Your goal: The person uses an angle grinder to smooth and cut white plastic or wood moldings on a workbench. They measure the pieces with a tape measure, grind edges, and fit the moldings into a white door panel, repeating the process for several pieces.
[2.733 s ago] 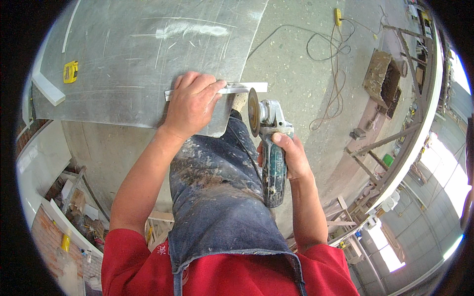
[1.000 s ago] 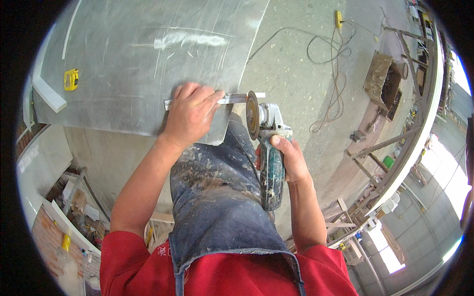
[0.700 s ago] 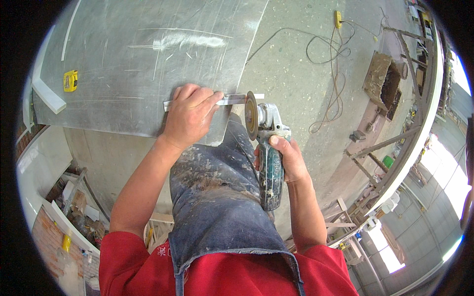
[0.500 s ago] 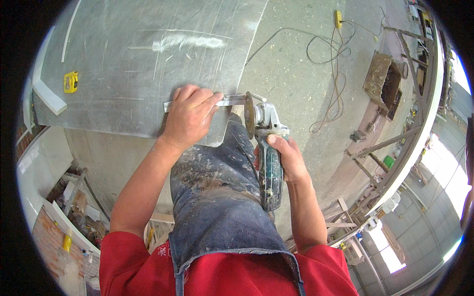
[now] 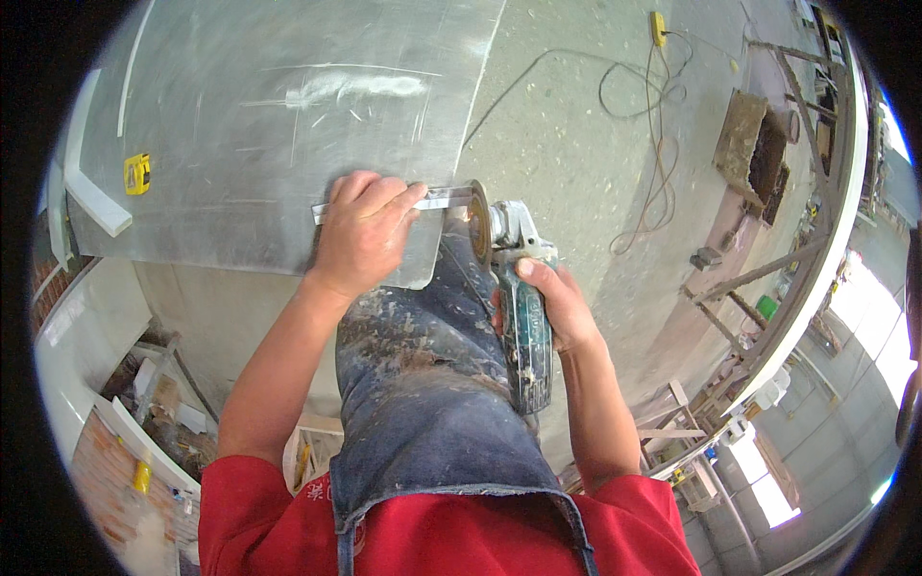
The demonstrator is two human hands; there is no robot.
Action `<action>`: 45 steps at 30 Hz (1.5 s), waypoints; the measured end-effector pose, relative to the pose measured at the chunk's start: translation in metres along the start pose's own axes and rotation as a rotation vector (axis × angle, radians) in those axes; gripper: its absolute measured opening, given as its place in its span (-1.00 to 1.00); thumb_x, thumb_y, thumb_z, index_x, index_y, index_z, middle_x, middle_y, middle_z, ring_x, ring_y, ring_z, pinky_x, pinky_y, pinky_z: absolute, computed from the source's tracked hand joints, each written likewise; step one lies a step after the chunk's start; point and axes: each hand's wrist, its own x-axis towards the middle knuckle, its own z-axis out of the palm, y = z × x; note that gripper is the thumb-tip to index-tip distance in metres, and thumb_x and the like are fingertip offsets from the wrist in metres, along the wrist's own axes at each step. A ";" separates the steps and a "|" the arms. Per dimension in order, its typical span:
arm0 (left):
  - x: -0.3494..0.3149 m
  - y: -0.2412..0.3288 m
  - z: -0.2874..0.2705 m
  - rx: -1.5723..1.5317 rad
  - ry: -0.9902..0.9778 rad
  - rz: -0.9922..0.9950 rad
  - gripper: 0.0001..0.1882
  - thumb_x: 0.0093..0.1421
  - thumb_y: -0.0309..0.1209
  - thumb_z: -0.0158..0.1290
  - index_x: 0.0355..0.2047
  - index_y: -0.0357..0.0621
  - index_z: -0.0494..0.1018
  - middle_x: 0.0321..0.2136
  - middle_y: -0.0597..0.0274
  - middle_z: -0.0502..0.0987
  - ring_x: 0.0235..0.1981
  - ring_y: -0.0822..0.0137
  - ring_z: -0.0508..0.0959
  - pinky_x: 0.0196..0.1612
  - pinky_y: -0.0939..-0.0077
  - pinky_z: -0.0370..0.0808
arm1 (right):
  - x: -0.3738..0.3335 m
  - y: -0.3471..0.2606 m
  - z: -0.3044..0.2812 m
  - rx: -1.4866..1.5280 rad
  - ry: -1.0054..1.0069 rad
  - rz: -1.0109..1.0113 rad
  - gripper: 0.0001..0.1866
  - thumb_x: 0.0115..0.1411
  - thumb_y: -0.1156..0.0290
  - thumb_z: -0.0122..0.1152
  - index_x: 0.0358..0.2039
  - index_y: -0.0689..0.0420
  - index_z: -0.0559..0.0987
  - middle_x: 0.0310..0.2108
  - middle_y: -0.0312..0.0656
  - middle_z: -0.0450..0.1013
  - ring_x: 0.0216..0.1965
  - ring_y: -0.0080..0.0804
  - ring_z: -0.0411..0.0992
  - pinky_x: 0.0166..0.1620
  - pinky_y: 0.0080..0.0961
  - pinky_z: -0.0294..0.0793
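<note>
Gripping a narrow pale strip (image 5: pixel 447 198) with curled fingers, the left hand (image 5: pixel 363 230) presses it to the grey counter (image 5: pixel 240 216), near the corner; the strip's right end projects past the edge. The right hand (image 5: pixel 559 302) is clasped around the body of a green angle grinder (image 5: pixel 526 336), its disc (image 5: pixel 479 230) upright at that projecting end. A yellow tape measure (image 5: pixel 137 174) lies well left on the counter. Beyond, a crusted brown box (image 5: pixel 741 144) sits on the floor (image 5: pixel 567 125), right of a loose cord (image 5: pixel 664 192).
</note>
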 end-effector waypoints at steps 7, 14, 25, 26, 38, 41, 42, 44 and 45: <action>0.003 -0.004 -0.002 0.039 -0.013 0.036 -0.58 0.01 -0.55 0.35 -0.06 -0.15 0.65 -0.24 0.23 0.57 -0.19 0.08 0.49 -0.06 0.18 0.43 | 0.016 0.009 -0.019 0.034 0.035 0.076 -0.37 0.18 0.06 0.44 0.05 0.24 0.43 -0.42 -0.02 0.54 -0.53 -0.21 0.60 -0.47 -0.33 0.66; 0.017 -0.021 -0.013 0.047 -0.175 0.136 -0.53 -0.04 -0.60 0.35 -0.04 -0.10 0.65 -0.20 0.25 0.58 -0.14 0.11 0.49 -0.05 0.20 0.42 | 0.044 0.002 -0.070 -0.219 -0.073 -0.182 -0.24 -0.01 0.02 0.49 0.06 0.32 0.51 -0.29 -0.07 0.58 -0.32 -0.27 0.60 -0.27 -0.35 0.67; 0.036 -0.045 -0.024 0.046 -0.329 0.297 -0.51 -0.03 -0.59 0.35 -0.02 -0.07 0.65 -0.19 0.30 0.57 -0.15 0.11 0.47 -0.07 0.22 0.44 | 0.086 -0.077 -0.058 -0.861 -0.205 -0.266 -0.18 -0.19 -0.09 0.57 0.01 0.20 0.60 -0.21 -0.18 0.57 -0.11 -0.29 0.49 0.03 -0.41 0.44; 0.036 -0.045 -0.024 0.044 -0.329 0.292 -0.51 -0.03 -0.59 0.35 -0.02 -0.07 0.65 -0.20 0.29 0.57 -0.15 0.11 0.47 -0.07 0.22 0.45 | 0.086 -0.078 -0.059 -0.876 -0.205 -0.271 -0.19 -0.18 -0.10 0.56 0.00 0.20 0.61 -0.20 -0.15 0.59 -0.10 -0.26 0.51 0.04 -0.40 0.45; 0.005 -0.024 -0.008 0.113 -0.180 0.131 -0.54 -0.01 -0.57 0.35 -0.03 -0.15 0.64 -0.20 0.21 0.57 -0.18 0.08 0.50 -0.09 0.19 0.47 | 0.068 -0.043 -0.049 -0.701 -0.079 -0.222 0.04 -0.18 -0.17 0.54 0.22 0.31 0.51 0.05 0.01 0.56 0.10 -0.13 0.49 0.24 -0.36 0.37; 0.005 -0.019 -0.006 0.089 -0.144 0.112 -0.56 0.00 -0.57 0.34 -0.04 -0.19 0.64 -0.20 0.21 0.56 -0.18 0.07 0.49 -0.10 0.19 0.46 | 0.075 -0.037 -0.051 -0.597 -0.093 -0.176 0.03 -0.16 -0.12 0.55 0.23 0.31 0.49 0.07 0.00 0.55 0.12 -0.17 0.48 0.25 -0.36 0.36; 0.006 -0.019 -0.008 0.084 -0.172 0.126 -0.57 0.00 -0.57 0.33 -0.05 -0.18 0.64 -0.20 0.21 0.56 -0.18 0.08 0.49 -0.09 0.19 0.46 | 0.081 -0.032 -0.058 -0.607 -0.077 -0.212 0.01 -0.18 -0.10 0.55 0.21 0.29 0.50 -0.01 -0.02 0.55 0.03 -0.21 0.51 0.11 -0.38 0.43; 0.013 -0.025 -0.012 0.074 -0.232 0.155 -0.58 0.01 -0.56 0.33 -0.05 -0.17 0.64 -0.20 0.22 0.56 -0.18 0.08 0.49 -0.09 0.20 0.45 | 0.096 -0.032 -0.073 -0.631 -0.086 -0.254 -0.03 -0.21 -0.07 0.57 0.17 0.26 0.52 -0.16 -0.07 0.56 -0.12 -0.28 0.54 -0.11 -0.42 0.53; 0.018 -0.029 -0.015 0.072 -0.257 0.208 -0.57 0.01 -0.56 0.33 -0.05 -0.16 0.64 -0.20 0.22 0.56 -0.18 0.09 0.48 -0.08 0.21 0.45 | 0.100 -0.037 -0.075 -0.645 -0.113 -0.261 -0.05 -0.22 -0.05 0.58 0.15 0.25 0.53 -0.22 -0.10 0.56 -0.18 -0.31 0.55 -0.20 -0.44 0.56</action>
